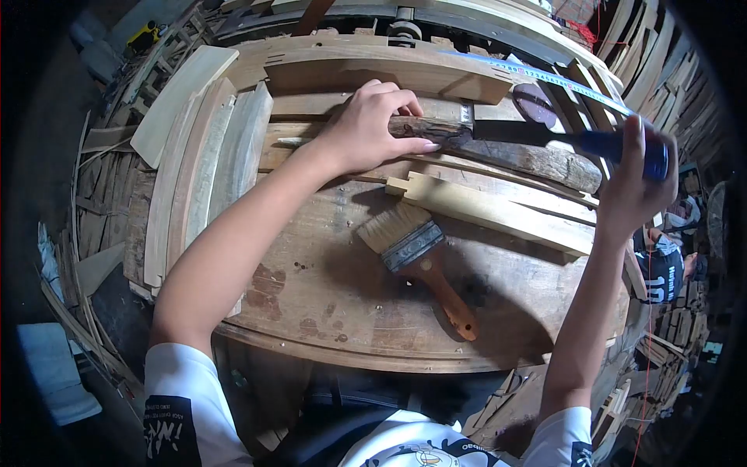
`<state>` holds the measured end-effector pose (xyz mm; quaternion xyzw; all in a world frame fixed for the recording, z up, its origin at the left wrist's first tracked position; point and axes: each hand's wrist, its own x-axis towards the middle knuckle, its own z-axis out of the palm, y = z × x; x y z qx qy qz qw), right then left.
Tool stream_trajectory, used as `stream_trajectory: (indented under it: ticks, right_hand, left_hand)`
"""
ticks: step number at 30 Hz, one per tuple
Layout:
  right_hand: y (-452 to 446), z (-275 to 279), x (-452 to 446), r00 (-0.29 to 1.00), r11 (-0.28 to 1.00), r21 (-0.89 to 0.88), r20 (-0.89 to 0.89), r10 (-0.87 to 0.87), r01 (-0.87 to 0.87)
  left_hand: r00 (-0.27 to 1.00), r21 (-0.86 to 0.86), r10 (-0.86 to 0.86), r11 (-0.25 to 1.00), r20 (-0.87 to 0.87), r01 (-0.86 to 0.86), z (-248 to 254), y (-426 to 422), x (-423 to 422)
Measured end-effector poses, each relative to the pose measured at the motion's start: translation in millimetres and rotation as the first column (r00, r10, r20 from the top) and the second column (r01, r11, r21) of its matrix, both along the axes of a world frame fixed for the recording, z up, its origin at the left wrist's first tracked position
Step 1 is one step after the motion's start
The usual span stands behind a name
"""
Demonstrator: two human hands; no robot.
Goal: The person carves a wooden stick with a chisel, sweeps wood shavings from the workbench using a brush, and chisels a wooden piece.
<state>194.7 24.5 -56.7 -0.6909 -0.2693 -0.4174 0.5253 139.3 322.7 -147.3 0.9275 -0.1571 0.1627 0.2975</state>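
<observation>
My left hand (pixel 372 124) grips one end of a dark, bark-edged piece of wood (pixel 432 128), its thumb along the near side. In my right hand (pixel 636 187) is the blue handle of a chisel (pixel 513 132). The wide dark blade points left, and its bright tip meets or sits just over the bark piece; contact is not certain. Beneath the blade lies a rough log strip (pixel 545 165). Nearer to me rests a pale tenoned wood bar (pixel 490 212). A wide paintbrush (pixel 428 261) with a wooden handle lies on the workbench (pixel 350 311).
A board with slotted ends (pixel 389 70) stands along the back. Behind it a measuring tape (pixel 545 74) stretches toward the right. Several planks (pixel 206 148) stack up on the left. Scrap wood fills both sides, and a person in a dark numbered shirt (pixel 661 268) is at the right.
</observation>
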Motion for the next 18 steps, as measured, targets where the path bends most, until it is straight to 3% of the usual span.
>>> stream_trajectory:
  ticks: [3,5,6,8,11,14,15,16,18]
  right_hand:
    - [46,20,-3,0.961,0.949,0.163,-0.027,0.277,-0.269]
    - [61,23,9,0.865,0.833,0.276,-0.007,0.501,-0.48]
    - [69,25,10,0.855,0.816,0.309,-0.016,0.518,-0.488]
    - [71,26,23,0.715,0.666,0.35,0.015,0.699,-0.659]
    - [73,30,35,0.723,0.686,0.284,0.038,0.69,-0.67]
    - [96,62,3,0.968,0.893,0.394,-0.03,0.249,-0.218]
    - [96,71,-3,0.954,0.877,0.421,-0.077,0.29,-0.232]
    - [78,79,7,0.784,0.746,0.33,-0.026,0.62,-0.579]
    - [74,65,13,0.882,0.846,0.312,-0.048,0.469,-0.433]
  left_hand:
    - [0.999,-0.021,-0.022,1.0,0.026,0.022,-2,3,4]
    - [0.999,-0.03,-0.03,0.999,0.02,0.03,-1,4,5]
    - [1.0,-0.038,-0.028,0.999,0.014,0.028,0,4,5]
    - [1.0,-0.053,-0.022,0.998,-0.002,0.022,1,5,4]
    - [0.998,-0.122,-0.06,0.991,-0.028,0.056,4,8,3]
    - [0.999,-0.102,-0.035,0.994,-0.032,0.032,0,10,6]
    - [0.999,-0.108,-0.031,0.994,-0.043,0.026,1,10,6]
    - [0.999,-0.107,-0.025,0.994,-0.043,0.021,0,10,5]
    - [0.999,-0.108,-0.016,0.994,-0.041,0.012,-1,10,5]
